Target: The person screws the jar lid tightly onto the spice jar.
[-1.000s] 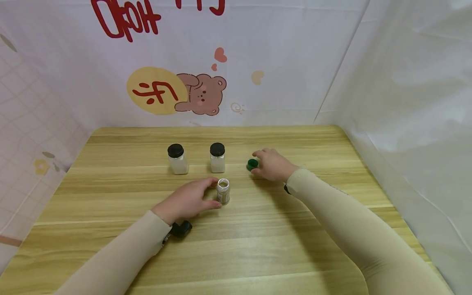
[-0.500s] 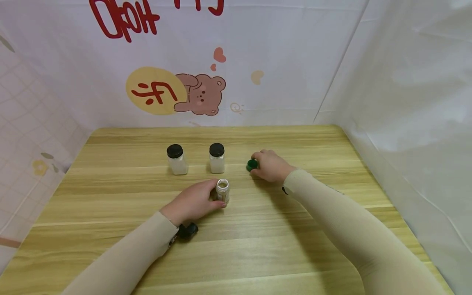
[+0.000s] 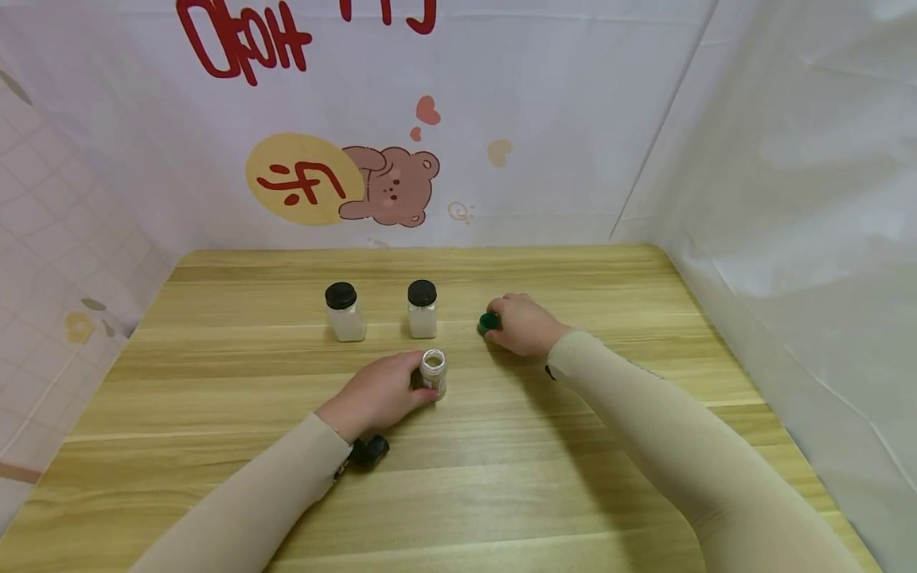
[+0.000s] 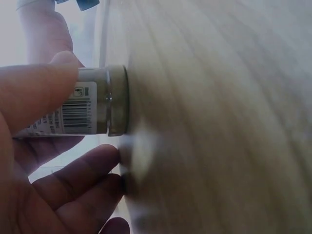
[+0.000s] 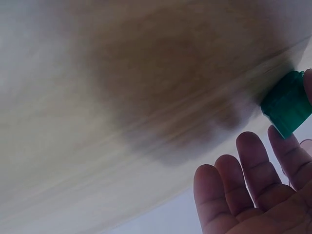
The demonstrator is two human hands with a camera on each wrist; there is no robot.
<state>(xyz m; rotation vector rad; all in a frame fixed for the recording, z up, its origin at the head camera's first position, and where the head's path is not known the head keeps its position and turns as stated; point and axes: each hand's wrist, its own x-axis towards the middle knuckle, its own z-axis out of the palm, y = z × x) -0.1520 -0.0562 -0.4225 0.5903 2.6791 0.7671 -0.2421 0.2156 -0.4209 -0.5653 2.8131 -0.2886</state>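
In the head view a small open glass jar (image 3: 433, 374) stands upright on the wooden table. My left hand (image 3: 376, 391) grips it from the left, thumb in front and forefinger behind. The left wrist view shows the jar's barcode label (image 4: 78, 109) beside the thumb, with the other fingers loosely bent below. Farther right, my right hand (image 3: 526, 325) pinches a green cap (image 3: 489, 322) between thumb and forefinger, its hollow side visible. Seen from the right wrist, the green cap (image 5: 287, 105) tilts close to the tabletop, and the remaining fingers are spread apart from it.
Two clear jars with black lids, a left one (image 3: 345, 314) and a right one (image 3: 423, 310), stand behind the hands. White printed cloth (image 3: 544, 119) rises behind the wooden table (image 3: 501, 477) and along both sides.
My left hand has moved right and its thumb has come against the open jar. My right fingers have closed on the green cap, which has tilted slightly. The black-lidded jars stay put.
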